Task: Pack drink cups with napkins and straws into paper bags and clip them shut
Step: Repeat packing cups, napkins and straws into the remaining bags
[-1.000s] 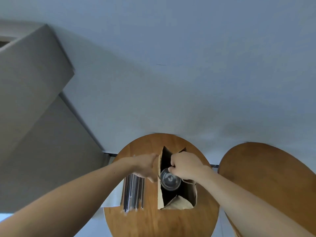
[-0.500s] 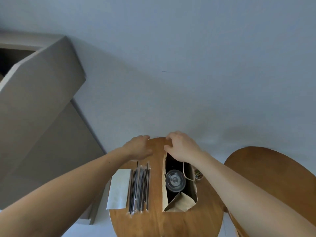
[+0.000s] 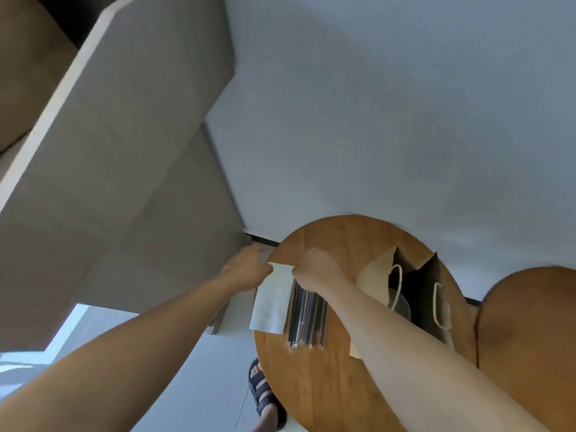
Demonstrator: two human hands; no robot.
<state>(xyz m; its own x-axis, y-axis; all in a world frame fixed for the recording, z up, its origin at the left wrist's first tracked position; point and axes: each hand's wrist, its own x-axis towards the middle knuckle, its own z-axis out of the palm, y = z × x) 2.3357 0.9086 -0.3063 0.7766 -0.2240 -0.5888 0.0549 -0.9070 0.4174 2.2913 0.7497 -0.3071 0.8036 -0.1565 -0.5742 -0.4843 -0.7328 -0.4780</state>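
A white napkin (image 3: 270,302) lies at the left edge of the round wooden table (image 3: 330,381). My left hand (image 3: 246,269) pinches its far left corner and my right hand (image 3: 314,268) pinches its far right corner. A row of several dark wrapped straws (image 3: 307,319) lies just right of the napkin, partly under my right forearm. An open brown paper bag (image 3: 374,275) with cord handles stands to the right, and a clear lidded cup (image 3: 402,307) shows inside it.
A second round wooden table (image 3: 530,322) sits at the right, close to the first. A grey wall fills the far side and grey cabinet panels (image 3: 109,151) rise at the left. A foot in a dark sandal (image 3: 265,397) stands on the floor by the table.
Both hands left the bag's mouth and moved left to the napkin's far corners. The camera view shifted, so the table and bag now sit further right.
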